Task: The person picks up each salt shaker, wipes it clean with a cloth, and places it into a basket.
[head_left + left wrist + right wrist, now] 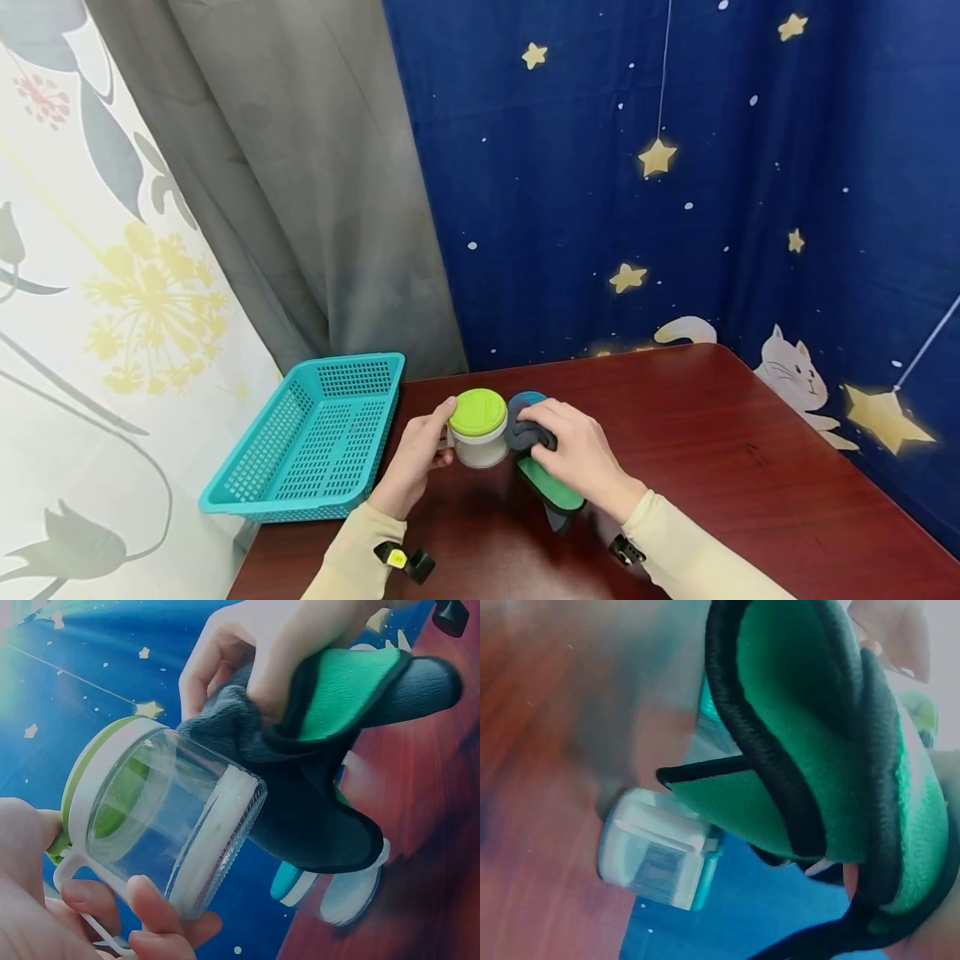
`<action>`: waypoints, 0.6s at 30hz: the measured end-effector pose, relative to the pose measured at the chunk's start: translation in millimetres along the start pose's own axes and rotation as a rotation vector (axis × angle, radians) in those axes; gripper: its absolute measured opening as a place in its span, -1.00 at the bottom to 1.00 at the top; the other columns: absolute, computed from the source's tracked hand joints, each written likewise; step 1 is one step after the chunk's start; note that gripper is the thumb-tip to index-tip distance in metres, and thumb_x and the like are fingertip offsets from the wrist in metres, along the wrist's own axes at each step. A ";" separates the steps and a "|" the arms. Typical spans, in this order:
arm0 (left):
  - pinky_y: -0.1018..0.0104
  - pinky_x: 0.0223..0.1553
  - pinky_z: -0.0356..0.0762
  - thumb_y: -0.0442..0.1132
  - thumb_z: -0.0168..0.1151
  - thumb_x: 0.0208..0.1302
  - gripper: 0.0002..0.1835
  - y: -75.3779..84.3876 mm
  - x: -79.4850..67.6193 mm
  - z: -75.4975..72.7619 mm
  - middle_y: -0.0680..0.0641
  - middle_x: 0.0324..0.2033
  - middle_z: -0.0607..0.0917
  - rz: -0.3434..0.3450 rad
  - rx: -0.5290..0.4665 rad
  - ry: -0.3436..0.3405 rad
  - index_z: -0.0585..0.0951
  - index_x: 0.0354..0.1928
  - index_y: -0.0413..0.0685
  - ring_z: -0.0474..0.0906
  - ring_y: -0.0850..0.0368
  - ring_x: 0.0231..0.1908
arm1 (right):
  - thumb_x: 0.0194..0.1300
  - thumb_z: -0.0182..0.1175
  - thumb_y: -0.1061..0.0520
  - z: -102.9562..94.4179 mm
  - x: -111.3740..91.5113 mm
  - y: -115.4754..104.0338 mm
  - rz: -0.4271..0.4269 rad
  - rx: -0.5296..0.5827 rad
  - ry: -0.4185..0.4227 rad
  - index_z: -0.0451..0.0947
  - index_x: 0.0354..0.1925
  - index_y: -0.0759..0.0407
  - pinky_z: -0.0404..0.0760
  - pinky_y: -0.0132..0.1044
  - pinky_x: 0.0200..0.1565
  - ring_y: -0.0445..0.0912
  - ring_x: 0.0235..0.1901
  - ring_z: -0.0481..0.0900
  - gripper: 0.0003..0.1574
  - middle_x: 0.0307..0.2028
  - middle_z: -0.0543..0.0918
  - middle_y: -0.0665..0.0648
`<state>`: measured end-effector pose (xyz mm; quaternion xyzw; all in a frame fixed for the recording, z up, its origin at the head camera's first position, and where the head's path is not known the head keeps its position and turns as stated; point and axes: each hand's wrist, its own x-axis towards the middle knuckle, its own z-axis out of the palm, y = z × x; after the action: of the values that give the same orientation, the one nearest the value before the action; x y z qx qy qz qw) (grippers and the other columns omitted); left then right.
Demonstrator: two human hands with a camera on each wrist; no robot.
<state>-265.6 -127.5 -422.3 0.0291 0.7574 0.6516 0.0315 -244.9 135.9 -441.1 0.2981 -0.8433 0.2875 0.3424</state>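
My left hand grips a clear jar with a green lid and a white side handle. Its thumb is at the lid and its fingers curl about the handle and lower side. White contents show along the jar's base. My right hand pinches a soft dark grey fabric piece with green lining and black edging, which looks like a brace or mitt. The fabric hangs folded and overlaps the jar's side in the left wrist view. Its green inner side fills much of the right wrist view.
Behind the right hand stands a jar with a blue lid; the right wrist view shows a clear container with a teal lid. A turquoise basket stands at the table's left. Curtains rise behind the reddish-brown table.
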 end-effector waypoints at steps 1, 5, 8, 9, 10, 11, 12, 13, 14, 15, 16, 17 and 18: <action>0.32 -0.47 0.46 0.42 0.15 0.27 -0.31 -0.6 -0.3 0.0 -0.12 -0.49 0.54 -0.002 0.000 0.000 0.68 -0.30 -0.15 0.42 0.09 -0.62 | 0.04 0.37 0.24 -1.2 2.9 0.2 0.019 -0.006 0.014 0.64 0.01 -0.15 0.65 -0.20 -0.15 -0.25 -0.10 0.58 -0.46 -0.07 0.61 -0.21; 0.28 -0.45 0.50 0.40 0.16 0.28 -0.32 -2.4 -1.8 0.8 -0.13 -0.46 0.58 -0.007 -0.002 -0.022 0.68 -0.28 -0.17 0.50 0.05 -0.58 | 0.08 0.37 0.24 -8.1 13.8 -1.3 0.061 -0.013 0.043 0.65 0.05 -0.10 0.67 -0.15 -0.11 -0.20 -0.07 0.61 -0.47 -0.05 0.63 -0.15; 0.25 -0.44 0.53 0.40 0.14 0.29 -0.31 -3.5 -2.5 1.2 -0.14 -0.42 0.61 -0.006 0.004 -0.034 0.69 -0.24 -0.17 0.55 0.02 -0.54 | 0.10 0.36 0.23 -13.0 21.6 -5.4 0.057 -0.028 0.031 0.65 0.07 -0.07 0.67 -0.15 -0.10 -0.19 -0.06 0.61 -0.48 -0.04 0.63 -0.12; 0.25 -0.44 0.54 0.41 0.14 0.29 -0.30 -4.2 -2.5 1.1 -0.15 -0.40 0.62 -0.006 0.006 -0.030 0.69 -0.23 -0.16 0.56 0.01 -0.54 | 0.11 0.36 0.23 -14.2 23.8 -7.2 0.052 -0.031 0.023 0.66 0.07 -0.07 0.67 -0.16 -0.10 -0.18 -0.07 0.61 -0.48 -0.05 0.63 -0.12; 0.25 -0.43 0.54 0.42 0.13 0.28 -0.30 -4.4 -2.8 1.0 -0.15 -0.39 0.62 -0.003 0.010 -0.022 0.69 -0.23 -0.16 0.57 0.01 -0.53 | 0.11 0.36 0.22 -15.1 25.5 -8.9 0.048 -0.040 0.015 0.66 0.07 -0.06 0.67 -0.16 -0.11 -0.18 -0.07 0.61 -0.48 -0.05 0.63 -0.12; 0.24 -0.43 0.55 0.42 0.13 0.28 -0.30 -4.5 -3.1 0.8 -0.15 -0.38 0.63 0.000 0.013 -0.015 0.69 -0.22 -0.16 0.57 0.00 -0.53 | 0.10 0.36 0.22 -15.8 26.8 -10.7 0.044 -0.047 0.008 0.67 0.07 -0.06 0.67 -0.17 -0.11 -0.18 -0.08 0.61 -0.49 -0.05 0.63 -0.11; 0.24 -0.43 0.55 0.42 0.12 0.28 -0.30 -4.5 -3.5 0.6 -0.15 -0.38 0.63 0.004 0.018 -0.008 0.70 -0.22 -0.15 0.57 0.00 -0.53 | 0.10 0.36 0.21 -16.2 27.6 -12.3 0.043 -0.052 0.002 0.67 0.06 -0.05 0.67 -0.18 -0.12 -0.18 -0.09 0.62 -0.49 -0.06 0.63 -0.11; 0.24 -0.43 0.56 0.42 0.12 0.29 -0.30 -4.4 -4.0 0.4 -0.15 -0.38 0.63 0.007 0.019 -0.003 0.70 -0.22 -0.15 0.58 0.00 -0.53 | 0.10 0.36 0.21 -16.3 27.9 -13.7 0.044 -0.055 -0.003 0.67 0.06 -0.05 0.67 -0.19 -0.13 -0.18 -0.10 0.62 -0.49 -0.07 0.63 -0.12; 0.22 -0.42 0.57 0.42 0.12 0.29 -0.30 -4.1 -4.5 0.3 -0.15 -0.37 0.63 0.010 0.020 -0.002 0.70 -0.21 -0.15 0.58 0.00 -0.53 | 0.10 0.36 0.21 -16.1 28.0 -14.8 0.046 -0.054 -0.006 0.68 0.06 -0.04 0.67 -0.18 -0.14 -0.18 -0.12 0.62 -0.50 -0.07 0.63 -0.11; 0.20 -0.40 0.59 0.42 0.12 0.29 -0.30 -3.4 -5.2 0.2 -0.15 -0.36 0.64 0.013 0.020 -0.006 0.70 -0.21 -0.15 0.59 0.00 -0.52 | 0.10 0.36 0.21 -15.2 27.5 -15.4 0.049 -0.053 -0.008 0.68 0.06 -0.04 0.67 -0.19 -0.16 -0.18 -0.13 0.62 -0.50 -0.08 0.64 -0.11; 0.18 -0.38 0.60 0.41 0.12 0.29 -0.31 -2.7 -5.9 0.3 -0.16 -0.36 0.64 0.015 0.018 -0.011 0.70 -0.21 -0.15 0.60 -0.01 -0.51 | 0.09 0.36 0.21 -14.1 26.7 -15.7 0.054 -0.053 -0.011 0.69 0.06 -0.03 0.67 -0.19 -0.16 -0.18 -0.14 0.62 -0.50 -0.08 0.64 -0.10; 0.16 -0.37 0.61 0.41 0.12 0.30 -0.31 -1.7 -6.7 0.4 -0.16 -0.35 0.64 0.018 0.014 -0.018 0.71 -0.20 -0.15 0.60 -0.01 -0.51 | 0.09 0.36 0.22 -12.2 25.5 -15.5 0.056 -0.056 -0.017 0.69 0.06 -0.02 0.67 -0.19 -0.16 -0.18 -0.15 0.62 -0.50 -0.09 0.64 -0.10; 0.15 -0.36 0.62 0.41 0.12 0.30 -0.31 -0.5 -7.4 0.5 -0.16 -0.35 0.64 0.021 0.011 -0.023 0.71 -0.20 -0.15 0.61 -0.01 -0.50 | 0.08 0.37 0.23 -9.8 23.9 -14.9 0.056 -0.068 -0.029 0.69 0.06 -0.01 0.67 -0.19 -0.16 -0.18 -0.16 0.62 -0.49 -0.09 0.64 -0.09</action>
<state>-258.2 -127.7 -422.8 0.0450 0.7602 0.6473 0.0331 -244.6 125.6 -413.1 0.2667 -0.8655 0.2636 0.3321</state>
